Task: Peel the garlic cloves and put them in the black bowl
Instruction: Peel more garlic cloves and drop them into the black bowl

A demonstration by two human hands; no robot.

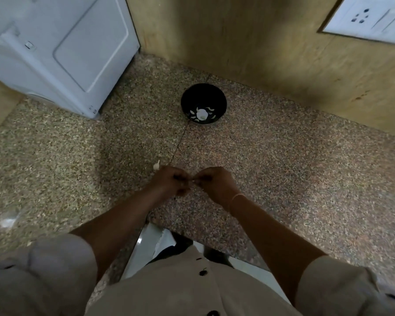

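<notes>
Two hands are meeting low over the speckled worktop [283,167], near its front edge. The left hand [170,181] and right hand [213,182] are both curling their fingers inward, tips touching at the middle and pinching something small between them. Only a pale sliver is showing there, so I am taking it for a garlic clove [193,179] being peeled, not seeing it plainly. The black bowl [203,96] is sitting well beyond the hands, toward the wooden wall panel [249,42], and is holding several peeled cloves [193,113] plus one rounder white piece [202,114]. One loose clove [156,165] is lying on the worktop just beside the left hand, apparently unpeeled and waiting. A white appliance [55,49] is standing at far left.

My reading: peeling is going on and the task is sitting partway. To be doing this step well, one hand should be steadying the clove by its body while the other is nipping the skin at the root end and drawing it off lengthwise. Squeezing hard is risking a slippery clove shooting off the front edge. Skin scraps should be dropping on the worktop, not travelling to the bowl.
</notes>
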